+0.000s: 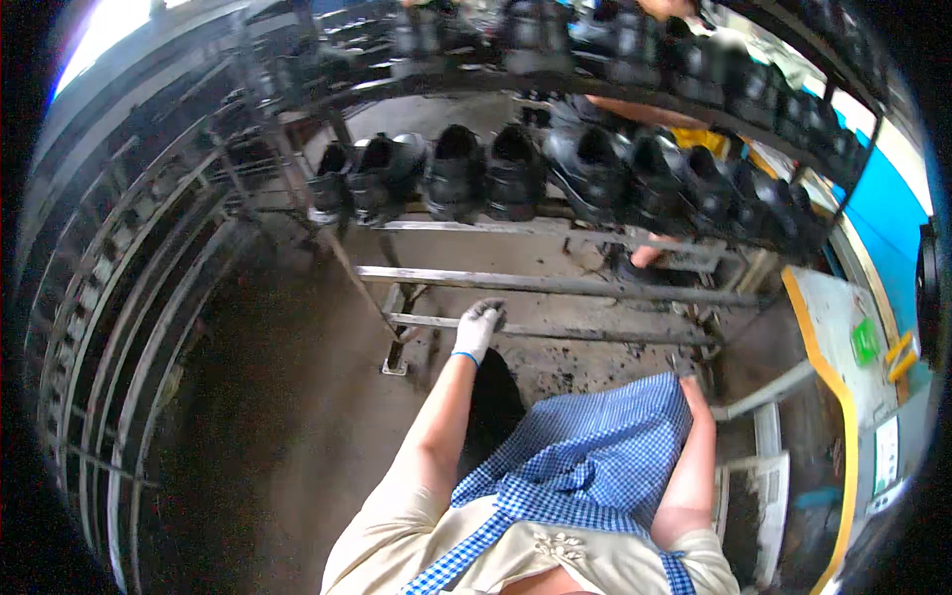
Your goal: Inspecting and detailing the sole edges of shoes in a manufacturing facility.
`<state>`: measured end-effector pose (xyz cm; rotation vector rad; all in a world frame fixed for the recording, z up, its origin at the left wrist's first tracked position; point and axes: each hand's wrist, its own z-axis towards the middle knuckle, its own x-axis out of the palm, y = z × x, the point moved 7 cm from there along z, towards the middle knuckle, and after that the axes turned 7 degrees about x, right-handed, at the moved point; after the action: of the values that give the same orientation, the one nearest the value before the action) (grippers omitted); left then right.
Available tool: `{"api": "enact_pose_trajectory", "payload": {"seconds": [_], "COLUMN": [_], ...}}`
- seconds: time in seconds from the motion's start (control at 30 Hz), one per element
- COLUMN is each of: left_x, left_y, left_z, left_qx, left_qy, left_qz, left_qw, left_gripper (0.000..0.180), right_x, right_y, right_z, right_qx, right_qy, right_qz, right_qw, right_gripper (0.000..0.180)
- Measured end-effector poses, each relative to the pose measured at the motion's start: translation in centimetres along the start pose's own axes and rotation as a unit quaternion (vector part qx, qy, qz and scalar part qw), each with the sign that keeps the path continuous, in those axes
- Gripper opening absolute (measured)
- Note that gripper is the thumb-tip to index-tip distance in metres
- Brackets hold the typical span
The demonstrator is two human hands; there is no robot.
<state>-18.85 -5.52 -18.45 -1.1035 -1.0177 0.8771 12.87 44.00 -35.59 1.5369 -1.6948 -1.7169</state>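
My left hand point(480, 327), in a white glove with dark, soiled fingertips, hangs in front of the rack's low metal bars. Its fingers look loosely curled, and nothing shows in them. Beside the blue-and-white checked apron point(605, 436) is my right hand point(682, 367), small and dark at the fingertips; the apron and blur hide most of its fingers. Beyond both hands, a row of black shoes point(514, 177) stands on the rack's shelf, heels facing me. More black shoes point(535, 35) fill the blurred shelf above.
Metal rack rails point(129, 397) curve along the left. At the right stands a pale machine panel point(833, 327) with yellow edging and a green part point(865, 341). Another person's arm point(650, 248) shows behind the rack. Dark debris lies on the floor beneath the bars.
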Motion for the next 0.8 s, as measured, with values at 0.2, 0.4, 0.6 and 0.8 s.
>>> {"api": "enact_pose_trajectory", "payload": {"seconds": [0.2,0.4,0.6,0.8], "left_x": [-4.9,-1.2,1.6,4.1], "left_y": [1.0,-1.9,-21.6,-43.9], "left_z": [-1.4,-2.9,-7.3,-5.6], "left_qx": [-0.006,-0.008,0.209,0.595], "left_qy": [-0.023,0.031,0.135,-0.1], "left_qz": [0.017,0.025,0.073,0.411], "left_qw": [1.0,0.999,0.966,0.683], "left_gripper": [0.024,0.023,0.025,0.042], "right_x": [4.7,0.6,-0.6,5.0], "right_y": [5.2,5.2,13.5,24.5], "right_z": [0.4,-1.5,-3.8,-6.3], "right_qx": [-0.022,0.023,-0.066,-0.082], "right_qy": [0.021,-0.035,-0.167,-0.051], "right_qz": [0.01,-0.103,-0.226,0.063], "right_qw": [0.999,0.994,0.957,0.993], "right_gripper": [0.032,0.028,0.027,0.025]}}
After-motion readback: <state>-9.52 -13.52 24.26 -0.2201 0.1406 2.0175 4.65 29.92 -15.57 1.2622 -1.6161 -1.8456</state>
